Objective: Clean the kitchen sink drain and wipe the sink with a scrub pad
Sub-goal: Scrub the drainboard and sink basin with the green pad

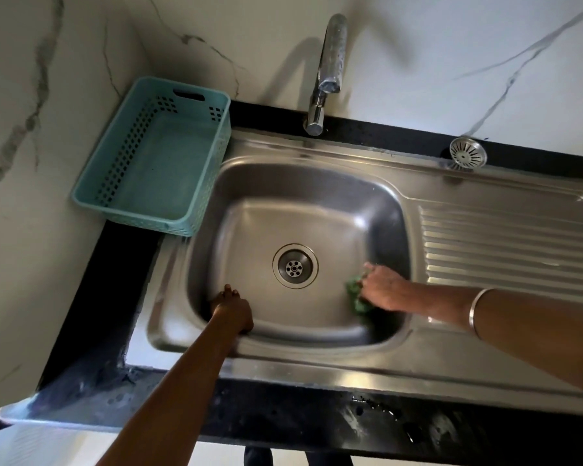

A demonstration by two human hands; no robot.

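The right hand (382,288) reaches down into the stainless-steel sink basin (317,203) and its grip is closed on a crumpled green scrub pad (359,302), fingers curled over the pad and pressing it against the basin's right inner wall near the front corner. Most of the pad is hidden under the hand; a dark green, rough-textured edge shows below and to the left of the fingers. A thin silver bangle (478,311) circles the right forearm.

The left hand (233,312) rests on the front left slope of the basin, fingers bunched and pointing down toward the bottom; its grip holds nothing that can be seen, and whether the fingers are pressed flat or curled cannot be told.

The round metal drain opening (295,266) sits in the middle of the basin floor, between the two hands, with small holes around a centre screw. Its round perforated metal strainer cover (467,154) lies apart, up on the back rim of the sink near the wall.

The sink is set into a black stone tabletop (122,297), with a ribbed draining board (505,250) to the right of the basin. A chrome tap (327,72) rises behind it. A teal perforated plastic basket (159,156) stands in the left corner, just beside the basin. White marble-veined walls (48,112) enclose the corner.
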